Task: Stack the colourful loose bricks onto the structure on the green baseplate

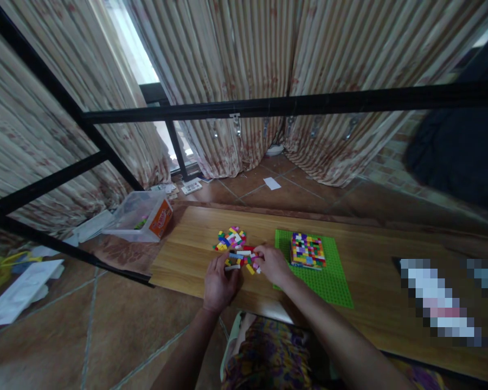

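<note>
Colourful toy building bricks (251, 268) lie loose on the wooden table between my two hands. My left hand (222, 283) is at their left side, fingers curled and thumb beside a whitish brick (232, 267); whether it grips that brick is unclear. From the right, my right hand (273, 264) reaches in with its fingertips drawn together at the bricks. What is between those fingers is too small to make out. A second heap of mixed bricks (231, 238) lies just beyond. To the right, a block of many-coloured bricks (308, 250) stands on a green studded baseplate (329, 290).
The wooden table (187, 244) runs left to right. Past its left end, a clear plastic bin (136, 219) with an orange label sits on the floor. A black metal frame (228, 112) crosses in front of the curtains (236, 54). A blurred-out item (439, 303) lies at the right.
</note>
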Tool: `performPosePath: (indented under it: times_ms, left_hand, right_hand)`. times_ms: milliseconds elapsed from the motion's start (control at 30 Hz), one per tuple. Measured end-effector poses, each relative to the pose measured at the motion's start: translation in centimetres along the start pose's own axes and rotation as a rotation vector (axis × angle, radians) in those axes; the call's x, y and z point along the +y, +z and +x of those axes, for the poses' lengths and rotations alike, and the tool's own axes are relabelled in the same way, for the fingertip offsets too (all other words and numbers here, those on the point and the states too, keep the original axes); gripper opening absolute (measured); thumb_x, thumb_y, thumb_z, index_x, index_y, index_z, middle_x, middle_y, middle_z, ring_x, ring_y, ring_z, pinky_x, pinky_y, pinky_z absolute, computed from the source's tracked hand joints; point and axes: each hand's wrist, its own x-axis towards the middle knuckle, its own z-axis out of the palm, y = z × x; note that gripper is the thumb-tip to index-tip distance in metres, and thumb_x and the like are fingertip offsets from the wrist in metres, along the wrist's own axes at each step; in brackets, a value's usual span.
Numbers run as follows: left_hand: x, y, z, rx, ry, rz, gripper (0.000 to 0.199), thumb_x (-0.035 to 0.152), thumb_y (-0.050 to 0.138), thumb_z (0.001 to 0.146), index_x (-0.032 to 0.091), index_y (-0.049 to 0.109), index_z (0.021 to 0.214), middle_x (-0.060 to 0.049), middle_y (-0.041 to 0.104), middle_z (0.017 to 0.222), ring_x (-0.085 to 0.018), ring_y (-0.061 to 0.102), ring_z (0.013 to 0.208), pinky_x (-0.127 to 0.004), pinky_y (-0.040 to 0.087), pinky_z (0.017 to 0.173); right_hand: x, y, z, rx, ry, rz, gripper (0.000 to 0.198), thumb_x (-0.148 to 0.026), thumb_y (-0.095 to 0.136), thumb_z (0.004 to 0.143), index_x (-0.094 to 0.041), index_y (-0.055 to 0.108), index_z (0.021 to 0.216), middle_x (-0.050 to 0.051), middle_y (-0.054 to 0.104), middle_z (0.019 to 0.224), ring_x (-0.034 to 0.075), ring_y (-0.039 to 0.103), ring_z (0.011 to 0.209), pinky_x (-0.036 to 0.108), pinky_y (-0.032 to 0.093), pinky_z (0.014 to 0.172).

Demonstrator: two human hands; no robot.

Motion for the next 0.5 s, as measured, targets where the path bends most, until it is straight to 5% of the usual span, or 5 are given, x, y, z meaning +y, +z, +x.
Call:
performPosePath:
  times_ms: [233,500]
  left_hand:
    - [0.2,-0.3,0.0,0.005,0.016,-0.021,0.046,0.014,0.056,0.079,0.018,0.051,0.125,-0.011,0.062,0.118,-0.025,0.057,0.113,-0.044,0.050,0.096]
    - [0.0,-0.2,0.0,0.023,0.033,-0.030,0.048,0.013,0.056,0.077,0.018,0.052,0.124,-0.011,0.063,0.116,-0.026,0.059,0.111,-0.044,0.051,0.095]
  right_hand:
    - [-3.9,1.1,1.8,-0.011,-0.205,-0.042,0.025,-0.020,0.046,0.092,-0.023,0.070,0.099,0.006,0.066,0.109,0.018,0.057,0.106,0.027,0.039,0.091]
    - [-5.3,3.5,3.4,-0.056,-0.140,-0.075,0.024,-0.017,0.051,0.087,-0.019,0.070,0.101,0.012,0.064,0.115,0.023,0.056,0.108,0.033,0.041,0.094]
